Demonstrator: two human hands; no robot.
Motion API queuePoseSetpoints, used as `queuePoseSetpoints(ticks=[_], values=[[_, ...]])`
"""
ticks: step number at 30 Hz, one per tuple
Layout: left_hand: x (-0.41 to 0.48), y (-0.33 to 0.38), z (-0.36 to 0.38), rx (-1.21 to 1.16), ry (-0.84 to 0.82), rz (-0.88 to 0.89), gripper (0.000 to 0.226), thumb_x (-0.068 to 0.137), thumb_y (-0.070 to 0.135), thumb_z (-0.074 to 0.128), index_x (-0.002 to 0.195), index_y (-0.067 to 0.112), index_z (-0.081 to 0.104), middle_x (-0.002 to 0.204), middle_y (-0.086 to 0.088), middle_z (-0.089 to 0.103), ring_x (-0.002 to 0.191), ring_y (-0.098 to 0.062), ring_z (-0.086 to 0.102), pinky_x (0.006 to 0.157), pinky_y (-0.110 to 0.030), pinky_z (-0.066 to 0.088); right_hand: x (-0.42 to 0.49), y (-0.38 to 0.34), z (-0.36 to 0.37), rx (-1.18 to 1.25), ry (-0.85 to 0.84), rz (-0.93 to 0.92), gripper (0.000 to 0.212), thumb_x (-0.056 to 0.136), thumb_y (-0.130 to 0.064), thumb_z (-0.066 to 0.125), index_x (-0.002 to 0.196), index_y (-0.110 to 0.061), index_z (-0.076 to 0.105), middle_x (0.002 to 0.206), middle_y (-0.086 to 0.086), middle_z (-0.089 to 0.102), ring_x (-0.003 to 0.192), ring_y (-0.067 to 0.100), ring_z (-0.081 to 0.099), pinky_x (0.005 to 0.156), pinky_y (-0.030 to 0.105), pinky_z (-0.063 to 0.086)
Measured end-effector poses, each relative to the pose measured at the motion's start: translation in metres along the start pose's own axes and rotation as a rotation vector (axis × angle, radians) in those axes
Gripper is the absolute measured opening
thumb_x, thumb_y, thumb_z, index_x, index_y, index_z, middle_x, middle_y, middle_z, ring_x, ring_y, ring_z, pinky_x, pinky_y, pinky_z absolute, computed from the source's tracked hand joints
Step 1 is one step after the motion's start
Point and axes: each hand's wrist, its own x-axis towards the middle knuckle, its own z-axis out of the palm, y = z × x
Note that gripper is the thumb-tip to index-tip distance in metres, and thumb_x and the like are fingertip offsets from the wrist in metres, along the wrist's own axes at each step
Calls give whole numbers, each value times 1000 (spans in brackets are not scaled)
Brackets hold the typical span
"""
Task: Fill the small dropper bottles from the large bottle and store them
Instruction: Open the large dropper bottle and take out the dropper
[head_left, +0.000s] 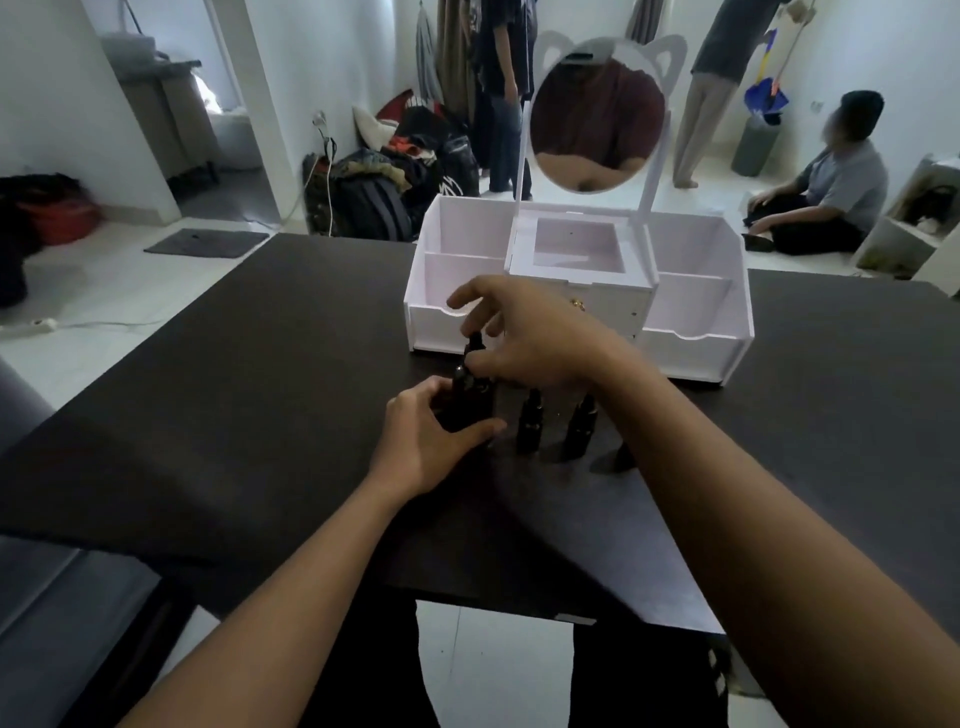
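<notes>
A large dark bottle (470, 400) stands on the dark table (260, 415), in front of a white organizer. My left hand (426, 441) wraps around the bottle's body. My right hand (524, 338) reaches over from the right and pinches the bottle's black dropper cap (474, 347) with fingertips. Two small dark dropper bottles (530, 421) (579, 426) stand upright just right of the large one, partly under my right wrist. A third dark shape (623, 457) sits beside my right forearm, mostly hidden.
The white organizer (691, 343) with a cat-ear mirror (597, 119) stands behind the bottles, its compartments open on top. Beyond the table, two people stand and one sits on the floor; bags lie piled at the back. The table's near edge is at the bottom.
</notes>
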Motion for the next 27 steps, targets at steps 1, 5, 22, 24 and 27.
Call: queuePoseSetpoints(ticks=[1, 5, 22, 24, 27], values=[[0, -1, 1, 2, 0, 3, 53, 56, 55, 87, 97, 28, 69, 92, 13, 71, 88, 2, 66, 81, -29, 57, 0, 0, 0, -1, 5, 0, 62, 79, -37, 80, 135, -31, 54, 104, -14, 68, 98, 9, 63, 91, 37, 54], [0, 0, 1, -6, 6, 6, 55, 55, 57, 86, 98, 27, 69, 94, 13, 71, 90, 1, 66, 83, -31, 57, 2, 1, 3, -88, 54, -15, 60, 82, -54, 77, 131, -24, 60, 96, -14, 58, 92, 11, 59, 86, 35, 51], [-1, 6, -2, -18, -42, -1, 48, 65, 44, 86, 107, 26, 70, 96, 15, 71, 92, 5, 64, 85, -23, 54, 6, 9, -3, 48, -47, -66, 55, 86, -29, 76, 137, -24, 55, 105, -8, 64, 90, 7, 61, 77, 22, 50], [-1, 6, -2, -17, -41, 1, 47, 66, 43, 86, 107, 28, 70, 97, 16, 71, 93, 5, 64, 86, -23, 54, 7, 8, -1, 12, -28, -56, 58, 84, -41, 78, 135, -25, 56, 98, -12, 61, 89, 8, 61, 80, 27, 51], [-1, 6, -3, -26, -47, 7, 41, 66, 42, 86, 102, 34, 68, 96, 16, 71, 94, 3, 65, 87, -26, 55, 10, 10, 1, -27, -7, -64, 48, 86, -37, 77, 129, -21, 62, 82, -15, 57, 77, 4, 57, 79, 29, 50]])
